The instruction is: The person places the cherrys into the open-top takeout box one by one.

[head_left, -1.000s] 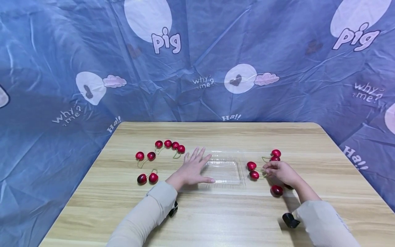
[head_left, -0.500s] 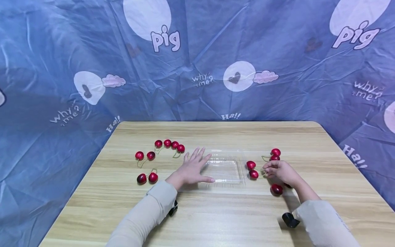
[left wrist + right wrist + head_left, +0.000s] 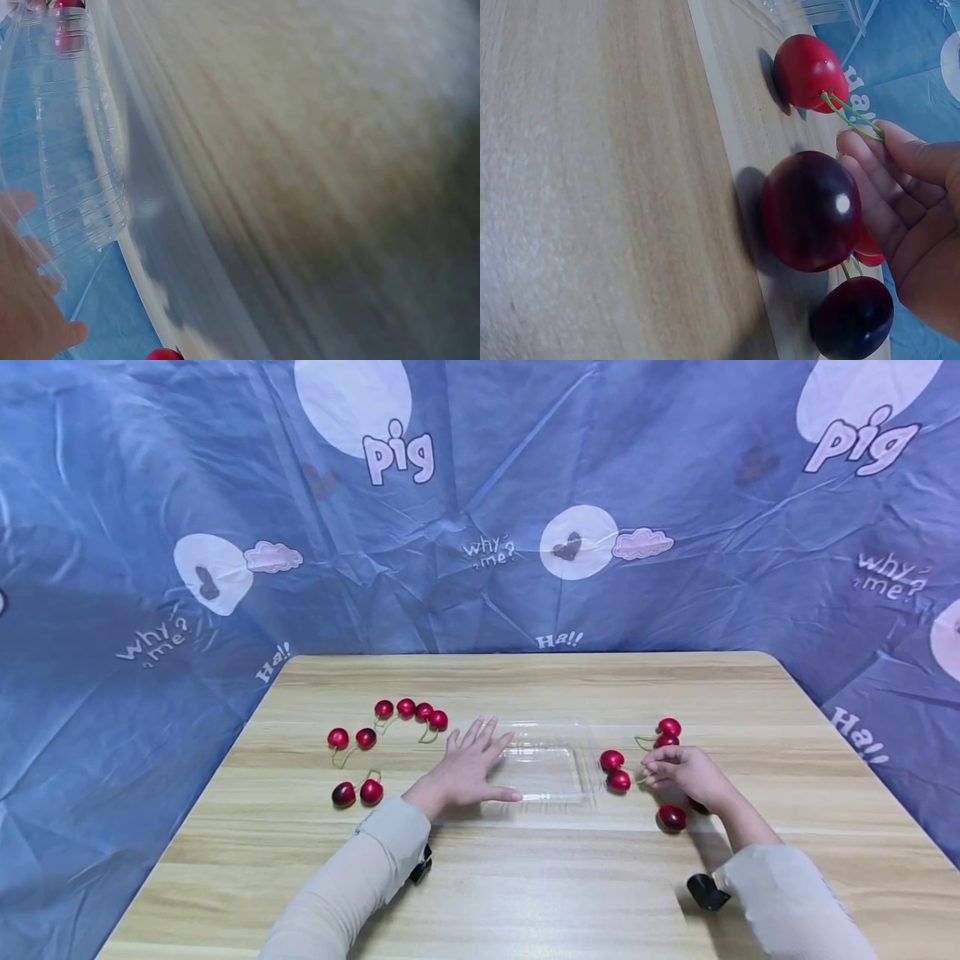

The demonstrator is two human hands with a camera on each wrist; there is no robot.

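Note:
My left hand point(image 3: 467, 772) lies with spread, straight fingers along the left side of a clear plastic box point(image 3: 551, 772). In the left wrist view its fingertips meet the wall of the box point(image 3: 75, 142). To the right of the box, my right hand point(image 3: 692, 777) pinches the joined green stems point(image 3: 855, 124) of a pair of red cherries point(image 3: 612, 761) between thumb and fingertips. That pair sits close to the box's right edge, low over or on the table; which one I cannot tell. A dark red cherry point(image 3: 671, 818) lies just in front of the right hand, its partner partly hidden beneath the hand.
Behind my right hand is another cherry pair point(image 3: 668, 727). Several more stemmed cherries point(image 3: 371, 791) lie in pairs on the left of the wooden table point(image 3: 525, 893). A blue printed cloth point(image 3: 465, 610) hangs behind the table's far edge.
My right hand has shifted very slightly to the right, and the pinched cherry pair has moved a little with it. My left hand stays in place on the box.

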